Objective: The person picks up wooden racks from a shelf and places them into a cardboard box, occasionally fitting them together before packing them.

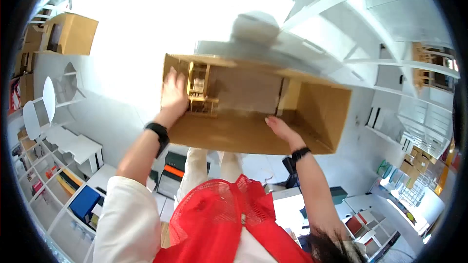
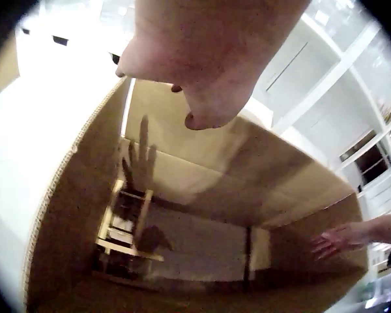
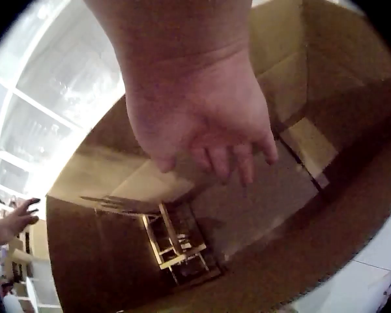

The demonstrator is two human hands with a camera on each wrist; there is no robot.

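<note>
An open cardboard box (image 1: 324, 112) spans the middle of the head view, its inside facing up. Within it, at the left end, lies a small light-wood frame with crossbars (image 1: 199, 92). My left hand (image 1: 174, 92) hovers over that end beside the frame, fingers extended. In the left wrist view this hand (image 2: 192, 81) is above the box and casts a finger shadow on the inner wall. My right hand (image 1: 282, 129) reaches over the near wall, right of the middle. The right wrist view has its fingers (image 3: 244, 166) loosely extended, with nothing held.
Another cardboard box (image 1: 80, 34) stands at the upper left. Along the lower left runs a white cubby shelf (image 1: 51, 199), near a white desk (image 1: 75, 146). White racks (image 1: 424, 117) line the right side.
</note>
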